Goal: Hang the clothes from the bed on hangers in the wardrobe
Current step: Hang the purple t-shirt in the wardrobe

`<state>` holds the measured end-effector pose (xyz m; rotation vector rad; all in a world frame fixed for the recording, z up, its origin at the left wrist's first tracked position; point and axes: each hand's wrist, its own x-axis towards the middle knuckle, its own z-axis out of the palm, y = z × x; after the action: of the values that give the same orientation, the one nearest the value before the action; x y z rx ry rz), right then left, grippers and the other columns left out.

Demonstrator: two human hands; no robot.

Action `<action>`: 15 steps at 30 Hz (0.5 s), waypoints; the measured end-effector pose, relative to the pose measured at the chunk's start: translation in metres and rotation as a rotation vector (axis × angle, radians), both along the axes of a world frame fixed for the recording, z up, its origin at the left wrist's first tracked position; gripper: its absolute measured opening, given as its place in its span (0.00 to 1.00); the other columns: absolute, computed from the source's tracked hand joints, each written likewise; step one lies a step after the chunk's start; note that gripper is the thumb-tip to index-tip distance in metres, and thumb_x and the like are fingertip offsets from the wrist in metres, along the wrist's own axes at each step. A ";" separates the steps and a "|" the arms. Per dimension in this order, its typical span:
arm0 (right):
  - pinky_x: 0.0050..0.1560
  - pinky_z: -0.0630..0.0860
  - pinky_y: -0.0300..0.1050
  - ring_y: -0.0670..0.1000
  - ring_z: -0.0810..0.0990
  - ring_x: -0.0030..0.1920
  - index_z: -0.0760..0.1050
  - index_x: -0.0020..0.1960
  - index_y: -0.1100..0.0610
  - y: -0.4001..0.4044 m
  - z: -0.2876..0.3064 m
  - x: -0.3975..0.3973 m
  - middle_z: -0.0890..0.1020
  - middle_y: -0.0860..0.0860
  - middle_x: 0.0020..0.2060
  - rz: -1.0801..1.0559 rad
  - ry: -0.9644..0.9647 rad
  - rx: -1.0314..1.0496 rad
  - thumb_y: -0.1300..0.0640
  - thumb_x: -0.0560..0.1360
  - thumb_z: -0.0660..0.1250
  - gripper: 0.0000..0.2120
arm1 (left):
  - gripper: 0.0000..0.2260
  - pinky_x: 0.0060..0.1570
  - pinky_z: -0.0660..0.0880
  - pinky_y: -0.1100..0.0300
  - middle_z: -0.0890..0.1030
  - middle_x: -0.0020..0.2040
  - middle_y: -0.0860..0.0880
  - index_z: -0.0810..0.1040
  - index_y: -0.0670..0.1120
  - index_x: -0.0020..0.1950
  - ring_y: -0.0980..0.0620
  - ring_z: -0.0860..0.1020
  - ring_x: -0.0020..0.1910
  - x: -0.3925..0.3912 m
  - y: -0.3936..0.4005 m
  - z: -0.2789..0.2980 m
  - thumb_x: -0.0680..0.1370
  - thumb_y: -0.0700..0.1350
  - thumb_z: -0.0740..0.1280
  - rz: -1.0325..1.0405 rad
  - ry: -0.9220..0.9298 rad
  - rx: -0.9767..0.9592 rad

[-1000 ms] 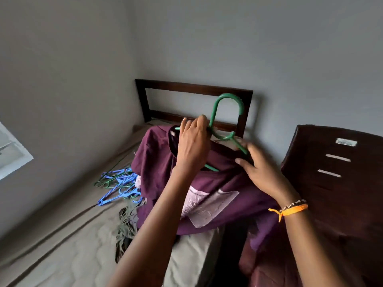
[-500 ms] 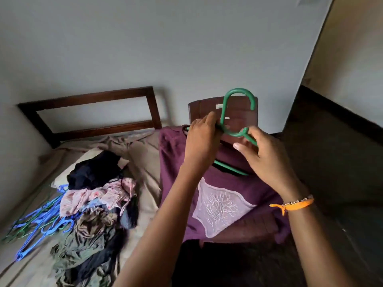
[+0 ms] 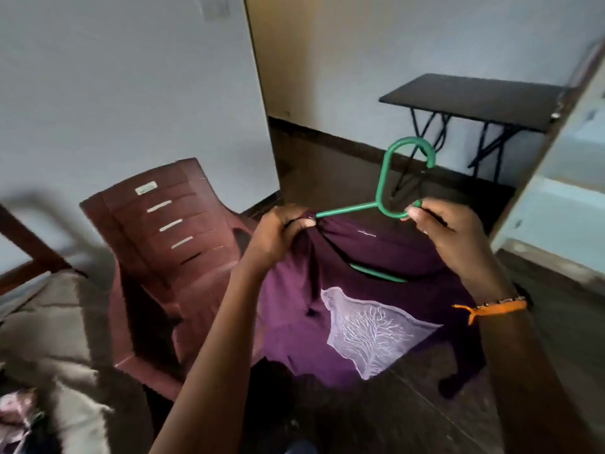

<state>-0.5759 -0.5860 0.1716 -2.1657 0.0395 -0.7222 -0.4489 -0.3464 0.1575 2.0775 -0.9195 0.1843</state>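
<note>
A purple T-shirt (image 3: 360, 309) with a pale tree print hangs in the air in front of me on a green plastic hanger (image 3: 383, 185). My left hand (image 3: 278, 237) grips the shirt's shoulder fabric where the hanger's left arm enters it. At the base of the hook, my right hand (image 3: 448, 234) pinches the hanger; an orange band is on that wrist. The hanger's lower bar shows through the neck opening. The bed (image 3: 49, 339) with a few leftover clothes (image 3: 16, 417) lies at the lower left.
A maroon plastic chair (image 3: 170, 244) stands just left of the shirt, against the wall. A black folding table (image 3: 471, 99) stands at the far wall. A pale door or wardrobe panel (image 3: 556, 178) rises at the right edge. Dark floor lies below.
My view has swung right, away from the bed toward the chair and table. The shirt on the hanger came along, and my left hand slid from the hook to the shirt's shoulder.
</note>
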 end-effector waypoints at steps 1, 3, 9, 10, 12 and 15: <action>0.34 0.65 0.38 0.44 0.69 0.31 0.75 0.36 0.57 -0.025 0.001 -0.015 0.74 0.56 0.29 -0.031 0.020 -0.008 0.46 0.74 0.61 0.16 | 0.07 0.42 0.69 0.70 0.76 0.35 0.62 0.78 0.47 0.40 0.69 0.74 0.37 -0.003 -0.027 0.002 0.77 0.42 0.64 -0.079 0.070 0.002; 0.36 0.67 0.39 0.44 0.71 0.31 0.76 0.39 0.64 -0.067 0.003 -0.044 0.76 0.61 0.31 -0.068 0.066 -0.008 0.50 0.74 0.62 0.17 | 0.11 0.37 0.67 0.66 0.73 0.32 0.55 0.76 0.44 0.37 0.66 0.70 0.32 -0.006 -0.077 0.004 0.79 0.42 0.63 -0.185 0.177 0.077; 0.38 0.66 0.37 0.48 0.74 0.35 0.76 0.41 0.63 -0.179 -0.011 -0.108 0.76 0.53 0.31 -0.318 0.251 -0.154 0.51 0.76 0.61 0.15 | 0.15 0.31 0.62 0.68 0.70 0.28 0.52 0.73 0.44 0.34 0.63 0.66 0.26 -0.034 -0.270 -0.001 0.80 0.41 0.62 -0.492 0.212 0.256; 0.39 0.68 0.41 0.51 0.75 0.37 0.76 0.42 0.62 -0.197 -0.017 -0.114 0.78 0.53 0.34 -0.394 0.262 -0.154 0.53 0.77 0.62 0.13 | 0.12 0.34 0.64 0.67 0.75 0.32 0.47 0.76 0.42 0.36 0.63 0.70 0.30 -0.041 -0.304 -0.007 0.80 0.40 0.62 -0.513 0.152 0.280; 0.42 0.71 0.49 0.54 0.77 0.41 0.77 0.46 0.60 -0.234 -0.027 -0.123 0.80 0.54 0.39 -0.558 0.264 -0.135 0.56 0.78 0.62 0.08 | 0.08 0.45 0.69 0.61 0.79 0.44 0.41 0.80 0.38 0.44 0.50 0.78 0.43 -0.050 -0.371 -0.019 0.78 0.39 0.63 -0.494 0.010 0.221; 0.42 0.74 0.49 0.52 0.78 0.39 0.75 0.50 0.53 -0.290 -0.027 -0.135 0.81 0.52 0.37 -0.717 0.218 -0.021 0.57 0.77 0.63 0.03 | 0.08 0.51 0.70 0.54 0.78 0.50 0.42 0.80 0.41 0.50 0.43 0.76 0.48 -0.077 -0.463 -0.017 0.76 0.39 0.62 -0.393 -0.073 0.050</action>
<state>-0.7105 -0.8763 0.1443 -2.2356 0.9622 -0.8638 -0.5261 -0.8095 0.1404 1.8999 -1.3659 0.0286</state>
